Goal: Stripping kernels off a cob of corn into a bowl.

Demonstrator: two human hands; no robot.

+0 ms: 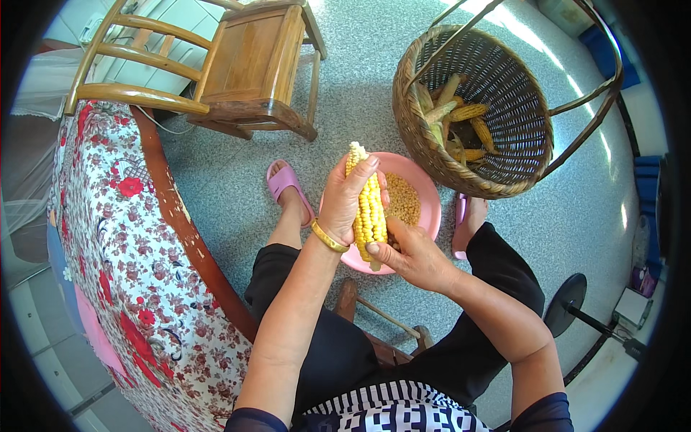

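Observation:
A yellow corn cob [370,208] is held up between my two hands, its pale narrow tip pointing away from me. My left hand [346,200] wraps around the upper part, thumb along the near face. At the lower end, my right hand [413,251] grips the cob with its thumb on the kernels; its other fingers are partly hidden behind. Dark gaps between rows show near the bottom of the cob. Below the hands sits a pink plastic basin [430,202] on the floor, with loose corn kernels [404,200] in it.
A woven wicker basket [475,178] with a tall handle stands beyond the basin, holding several corn cobs [468,112]. At the upper left is a wooden chair [253,59]. A bed with a floral sheet [129,227] lies left; a dumbbell-like bar with a black disc [567,305] is right.

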